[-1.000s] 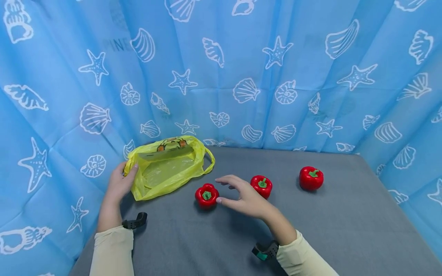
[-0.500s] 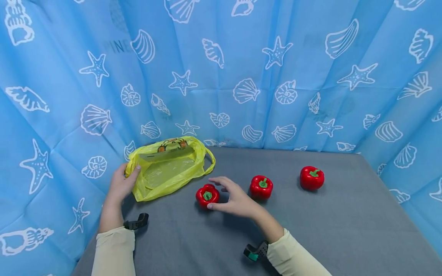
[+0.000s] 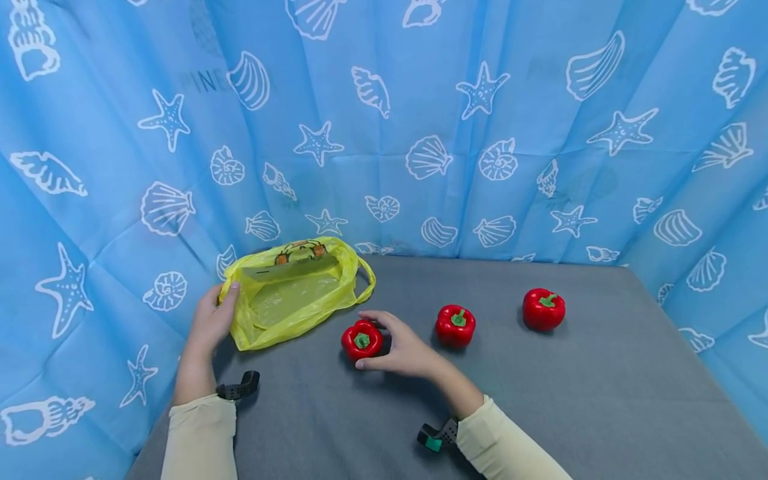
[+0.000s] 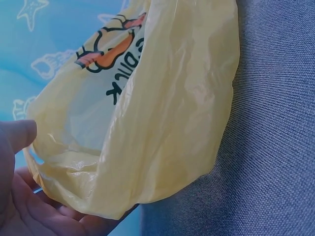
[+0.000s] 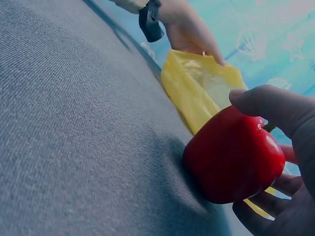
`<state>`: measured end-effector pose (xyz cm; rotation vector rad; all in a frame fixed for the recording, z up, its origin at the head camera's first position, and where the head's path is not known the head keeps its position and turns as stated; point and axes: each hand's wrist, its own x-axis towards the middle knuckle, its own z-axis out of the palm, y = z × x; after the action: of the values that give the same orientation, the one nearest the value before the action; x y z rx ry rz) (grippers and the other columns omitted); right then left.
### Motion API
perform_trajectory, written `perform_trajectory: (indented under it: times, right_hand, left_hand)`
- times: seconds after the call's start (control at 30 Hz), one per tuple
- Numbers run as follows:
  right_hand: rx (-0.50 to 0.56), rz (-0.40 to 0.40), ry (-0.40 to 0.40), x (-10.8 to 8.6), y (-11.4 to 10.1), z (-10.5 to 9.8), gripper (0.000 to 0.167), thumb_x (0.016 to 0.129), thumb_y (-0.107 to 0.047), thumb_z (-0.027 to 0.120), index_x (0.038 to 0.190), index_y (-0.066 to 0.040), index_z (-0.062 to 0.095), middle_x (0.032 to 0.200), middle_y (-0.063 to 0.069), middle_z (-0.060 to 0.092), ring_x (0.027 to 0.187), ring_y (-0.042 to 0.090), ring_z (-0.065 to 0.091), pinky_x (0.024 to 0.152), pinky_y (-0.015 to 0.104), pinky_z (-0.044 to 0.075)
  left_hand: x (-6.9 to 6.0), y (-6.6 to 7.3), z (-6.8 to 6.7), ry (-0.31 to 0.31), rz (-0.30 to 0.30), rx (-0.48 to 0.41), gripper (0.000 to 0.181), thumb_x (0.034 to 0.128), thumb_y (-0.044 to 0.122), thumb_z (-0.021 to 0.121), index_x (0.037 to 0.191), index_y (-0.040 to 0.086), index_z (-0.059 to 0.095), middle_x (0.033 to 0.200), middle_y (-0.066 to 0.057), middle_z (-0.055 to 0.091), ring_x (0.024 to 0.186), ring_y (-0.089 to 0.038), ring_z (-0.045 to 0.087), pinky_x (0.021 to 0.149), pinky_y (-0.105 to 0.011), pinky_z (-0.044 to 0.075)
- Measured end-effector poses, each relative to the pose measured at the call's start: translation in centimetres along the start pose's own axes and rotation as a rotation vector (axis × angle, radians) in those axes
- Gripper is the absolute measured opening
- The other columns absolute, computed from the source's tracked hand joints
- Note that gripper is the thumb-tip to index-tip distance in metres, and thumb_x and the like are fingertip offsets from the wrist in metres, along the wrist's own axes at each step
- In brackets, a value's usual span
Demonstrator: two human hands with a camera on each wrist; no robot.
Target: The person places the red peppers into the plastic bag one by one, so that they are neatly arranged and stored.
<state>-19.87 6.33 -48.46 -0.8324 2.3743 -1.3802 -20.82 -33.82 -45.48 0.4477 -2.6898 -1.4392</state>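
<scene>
Red and slick, yellow and thin: two holds that could fail

The glossy red bell pepper with a green stem point(image 3: 362, 340) was on the grey cloth-covered surface point(image 3: 600, 387), near the thin yellow plastic bag point(image 3: 343, 280). The right-hand grip point(image 3: 403, 348) was curled round it, thumb on the near side and fingers on the far side; whether it bore any weight, the views did not settle. The left-hand grip point(image 3: 213, 315) pinched the bag's rim at its left end, and the mouth gaped.

That skin looked smooth and rounded, and the hold seemed to lie mostly at thumb and fingertips, so a hurried lift could have let the pepper slip out and roll. The bag seemed the weaker point: film that limp could have folded inward had the left-hand grip eased, and a sagging near rim could have caught a knuckle. The looped yellow handle point(image 3: 373, 279) stuck out on the pepper's side, a likely snag for fingers. Behind the right-hand grip, the second red pepper point(image 3: 455, 327) stood close enough to be nudged by a careless pull back; the third red pepper point(image 3: 543, 309), well apart, seemed safe.
</scene>
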Motion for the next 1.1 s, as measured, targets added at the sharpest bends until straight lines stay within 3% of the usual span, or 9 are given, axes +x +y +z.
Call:
perform_trajectory:
  times: [0.6, 0.87, 1.1]
  right_hand:
    - [0.017, 0.025, 0.017, 0.05, 0.14, 0.47, 0.084, 0.087, -0.038, 0.087, 0.158, -0.021, 0.047, 0.152, -0.001, 0.055, 0.137, 0.024, 0.054, 0.104, 0.047, 0.055]
    - [0.013, 0.022, 0.028, -0.06, 0.05, 0.50, 0.083, 0.087, -0.038, 0.087, 0.158, -0.021, 0.048, 0.154, -0.001, 0.055, 0.137, 0.024, 0.054, 0.105, 0.048, 0.054]
    - [0.021, 0.008, 0.043, -0.20, 0.11, 0.59, 0.077, 0.087, -0.035, 0.088, 0.155, -0.030, 0.051, 0.152, 0.000, 0.056, 0.136, 0.025, 0.055, 0.104, 0.048, 0.055]
  left_hand:
    - [-0.01, -0.35, -0.31, 0.009, 0.047, 0.007, 0.082, 0.1099, 0.064, 0.031, 0.159, -0.001, 0.041, 0.146, -0.025, 0.053, 0.110, -0.028, 0.057, 0.083, -0.030, 0.048]
    - [0.02, -0.38, -0.21, 0.018, 0.049, 0.011, 0.082, 0.1095, 0.065, 0.031, 0.157, -0.001, 0.045, 0.138, -0.023, 0.056, 0.102, -0.024, 0.057, 0.081, -0.030, 0.049]
    - [0.16, -0.18, 0.00, 0.018, 0.027, 0.009, 0.082, 0.1099, 0.064, 0.030, 0.157, -0.001, 0.044, 0.140, -0.024, 0.055, 0.108, -0.028, 0.057, 0.084, -0.034, 0.048]
